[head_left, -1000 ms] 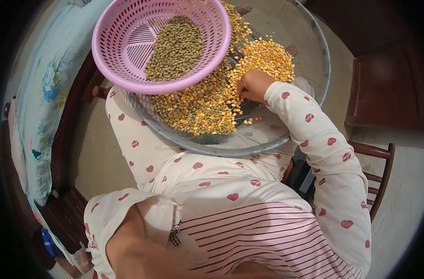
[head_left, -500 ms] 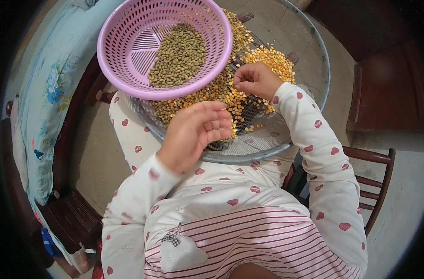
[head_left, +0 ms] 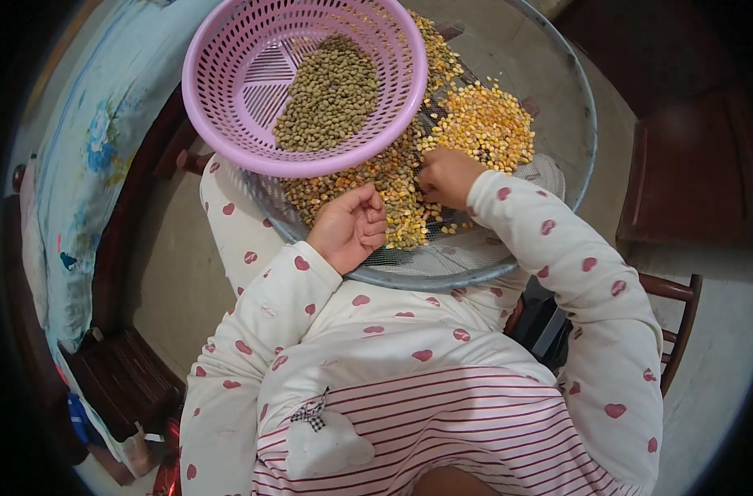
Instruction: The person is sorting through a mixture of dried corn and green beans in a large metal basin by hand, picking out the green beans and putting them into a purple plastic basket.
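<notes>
A round mesh sieve [head_left: 590, 157] with a grey rim rests over my lap. Yellow corn kernels [head_left: 488, 124] are heaped on its right side, and a mix of corn and greenish-brown beans [head_left: 393, 178] lies across the middle. My left hand [head_left: 352, 230] is over the near part of the mix, palm side up with its fingers curled in; their contents are hidden. My right hand [head_left: 449, 178] reaches down at the border between mix and corn heap, fingers bent together, tips mostly hidden. A pink plastic basket [head_left: 207, 136] at the far left of the sieve holds greenish-brown beans [head_left: 331, 95].
A light blue flowered cloth [head_left: 100, 157] hangs over furniture on the left. A dark wooden stool [head_left: 128, 384] is at the lower left. On the right are a dark wooden cabinet [head_left: 678, 174] and a wooden chair [head_left: 674, 289].
My left hand has lowered slightly and its spread fingers have curled in. My right hand has moved down toward the mix and turned its back upward.
</notes>
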A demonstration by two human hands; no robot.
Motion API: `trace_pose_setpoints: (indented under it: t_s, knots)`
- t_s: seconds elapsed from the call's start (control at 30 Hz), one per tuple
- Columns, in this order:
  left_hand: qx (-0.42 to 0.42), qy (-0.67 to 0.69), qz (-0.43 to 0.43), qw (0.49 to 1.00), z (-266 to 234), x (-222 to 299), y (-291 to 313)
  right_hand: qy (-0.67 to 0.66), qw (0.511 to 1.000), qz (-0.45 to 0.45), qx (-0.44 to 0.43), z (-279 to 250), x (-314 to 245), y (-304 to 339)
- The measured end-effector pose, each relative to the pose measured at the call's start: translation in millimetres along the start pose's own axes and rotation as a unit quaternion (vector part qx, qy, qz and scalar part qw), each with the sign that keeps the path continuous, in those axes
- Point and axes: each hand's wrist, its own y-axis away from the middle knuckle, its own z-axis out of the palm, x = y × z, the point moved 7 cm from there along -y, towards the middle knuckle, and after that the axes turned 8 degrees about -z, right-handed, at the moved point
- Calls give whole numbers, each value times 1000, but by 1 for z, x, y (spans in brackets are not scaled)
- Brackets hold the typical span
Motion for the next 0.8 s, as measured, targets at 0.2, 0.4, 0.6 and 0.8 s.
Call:
trace_pose_setpoints:
  t_s: [0.2, 0.4, 0.6, 0.8]
  knots:
    - [34, -25, -9, 999, -3, -3, 1, -4, 994, 18, -109, -24, 45, 46]
    - [39, -43, -22, 998, -5, -4, 2, -91, 996, 22, 6, -43, 15, 14]
    - [46, -69, -14, 996, -2, -5, 0, -136, 990, -16, -11, -2, -7, -9]
    - [62, -69, -11, 996, -8, -4, 1, -53, 998, -27, -21, 8, -12, -13]
